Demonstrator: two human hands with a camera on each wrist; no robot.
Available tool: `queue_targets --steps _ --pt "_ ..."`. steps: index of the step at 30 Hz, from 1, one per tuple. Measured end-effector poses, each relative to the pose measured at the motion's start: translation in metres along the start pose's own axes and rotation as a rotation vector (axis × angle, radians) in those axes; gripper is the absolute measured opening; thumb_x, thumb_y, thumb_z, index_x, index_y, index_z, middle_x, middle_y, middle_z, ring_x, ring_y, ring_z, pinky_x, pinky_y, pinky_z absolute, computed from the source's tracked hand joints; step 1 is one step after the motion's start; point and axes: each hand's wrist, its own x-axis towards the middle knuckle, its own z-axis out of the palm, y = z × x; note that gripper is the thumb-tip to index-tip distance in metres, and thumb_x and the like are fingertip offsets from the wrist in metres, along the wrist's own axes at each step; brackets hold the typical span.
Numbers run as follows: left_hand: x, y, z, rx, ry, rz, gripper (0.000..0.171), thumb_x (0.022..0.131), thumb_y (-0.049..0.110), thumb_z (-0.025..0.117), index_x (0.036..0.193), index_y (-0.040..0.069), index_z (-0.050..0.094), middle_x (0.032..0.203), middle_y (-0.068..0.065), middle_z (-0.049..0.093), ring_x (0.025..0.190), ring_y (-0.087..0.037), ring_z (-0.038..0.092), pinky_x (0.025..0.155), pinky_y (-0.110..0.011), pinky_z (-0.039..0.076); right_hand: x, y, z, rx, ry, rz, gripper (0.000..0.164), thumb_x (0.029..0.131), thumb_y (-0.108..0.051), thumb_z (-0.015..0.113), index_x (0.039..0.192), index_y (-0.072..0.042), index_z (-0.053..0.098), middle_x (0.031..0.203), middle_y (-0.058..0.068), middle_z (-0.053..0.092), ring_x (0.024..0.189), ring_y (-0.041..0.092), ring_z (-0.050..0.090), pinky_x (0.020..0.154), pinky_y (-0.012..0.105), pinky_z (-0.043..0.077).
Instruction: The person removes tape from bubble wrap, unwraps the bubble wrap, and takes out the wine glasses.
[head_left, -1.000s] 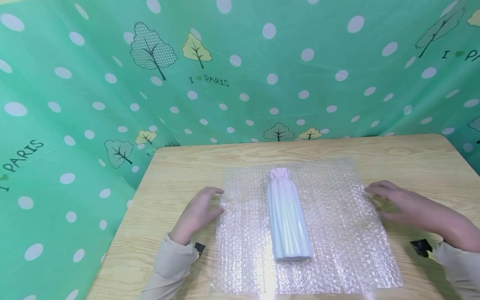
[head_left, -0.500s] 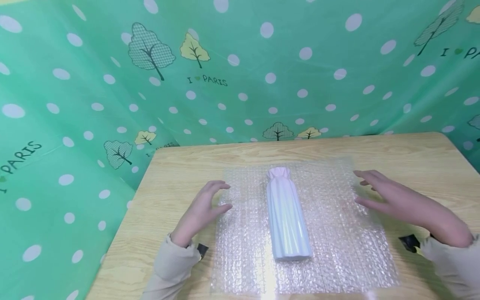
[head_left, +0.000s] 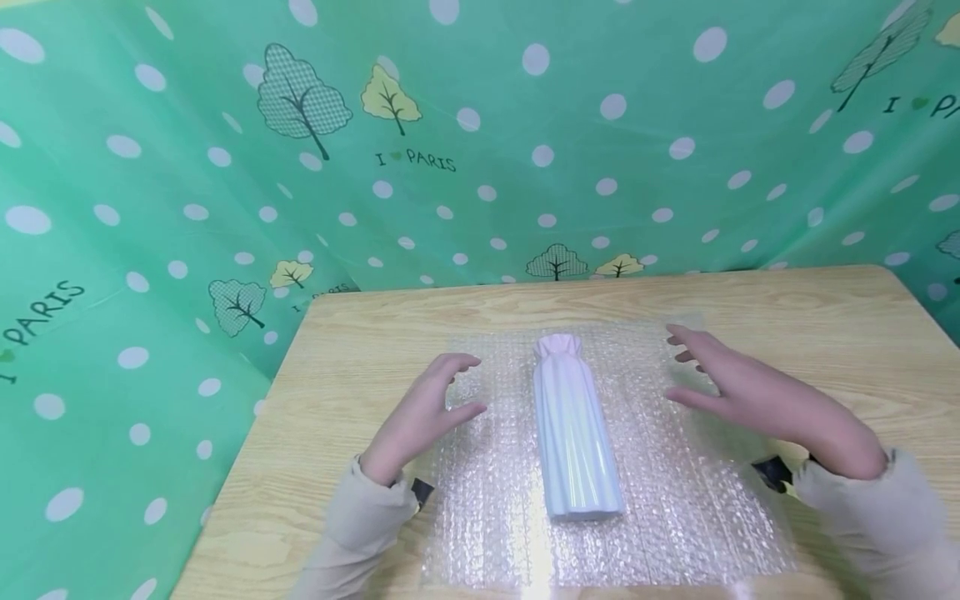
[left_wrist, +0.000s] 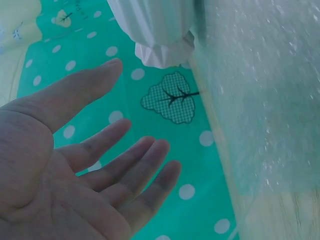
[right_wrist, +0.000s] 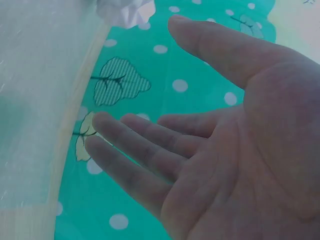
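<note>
A pleated ceramic vase (head_left: 576, 433), pink at its neck and pale blue toward the base, lies on its side on a sheet of bubble wrap (head_left: 487, 500). Its narrow neck points to the far edge of the table. To the left of the vase is my left hand (head_left: 423, 412), thumb and fingers spread and holding nothing. My right hand (head_left: 757, 392) hovers over the right part of the bubble wrap, likewise spread with nothing in it. Both palms face the vase from either side. In the left wrist view the vase (left_wrist: 160, 30) shows beyond the thumb.
The wooden table (head_left: 360, 350) extends past the bubble wrap on all visible sides. A green polka-dot cloth (head_left: 465, 200) with tree prints hangs behind the table and along its left side. Small black pieces (head_left: 772, 472) stick out at both sleeve cuffs.
Both hands have moved inward toward the vase, the right one farther, leaving the bubble wrap's edges. The vase and the bubble wrap lie where they were.
</note>
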Motion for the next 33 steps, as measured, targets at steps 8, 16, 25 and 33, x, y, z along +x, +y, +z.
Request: queue_targets --steps 8,16,25,33 --pt "0.004 0.006 0.007 -0.023 -0.009 -0.016 0.063 0.087 0.023 0.076 0.142 0.006 0.049 0.142 -0.01 0.052 0.13 -0.027 0.05 0.11 -0.045 0.044 0.009 -0.013 0.006 0.003 -0.007 -0.048 0.084 0.1 -0.044 0.056 0.159 -0.006 0.01 0.156 0.023 0.029 0.134 0.042 0.044 0.102 0.063 0.043" --pt "0.008 0.011 0.012 -0.04 -0.018 -0.029 0.066 0.089 0.029 0.074 0.144 0.006 0.046 0.143 -0.01 0.052 0.128 -0.025 0.051 0.106 -0.044 0.048 0.012 -0.018 0.012 0.003 -0.007 -0.066 0.082 0.1 -0.044 0.055 0.158 -0.004 0.012 0.157 0.023 0.028 0.135 0.043 0.043 0.105 0.064 0.041" --pt "0.008 0.012 0.016 -0.096 -0.042 -0.057 0.07 0.092 0.036 0.071 0.148 0.007 0.042 0.145 -0.012 0.05 0.128 -0.031 0.052 0.105 -0.049 0.048 0.018 -0.017 0.027 0.013 0.01 -0.059 0.085 0.099 -0.053 0.052 0.157 -0.004 0.017 0.158 0.019 0.029 0.136 0.039 0.044 0.108 0.062 0.04" --pt "0.008 0.016 0.026 -0.163 -0.088 -0.099 0.073 0.093 0.042 0.067 0.15 0.008 0.037 0.143 -0.018 0.05 0.124 -0.038 0.054 0.104 -0.052 0.048 0.023 -0.02 0.045 0.024 0.058 -0.082 0.082 0.098 -0.05 0.057 0.157 -0.006 0.021 0.151 0.02 0.038 0.129 0.038 0.051 0.103 0.059 0.047"
